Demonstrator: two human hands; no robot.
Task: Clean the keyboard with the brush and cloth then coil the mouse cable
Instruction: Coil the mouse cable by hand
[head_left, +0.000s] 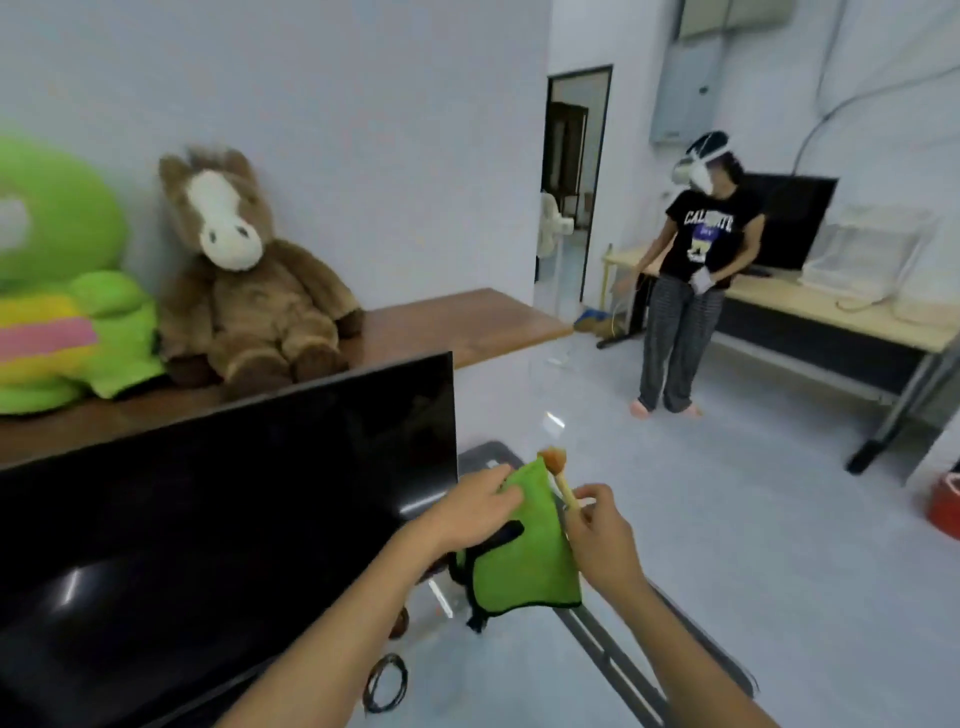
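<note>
While both tools are held up beside the monitor (223, 499), the green cloth (524, 551) is pinched at its top by the left hand (467, 506) and the brush (558, 480) by the right hand (597, 535), presumably readied for cleaning. No keyboard is seen.

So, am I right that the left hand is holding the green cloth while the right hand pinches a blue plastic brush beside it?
Not quite: the brush is not blue plastic. The head view shows a light wooden handle with a brownish tip. The rest stands: the left hand holds the green cloth, and the right hand pinches the brush beside it.
</note>
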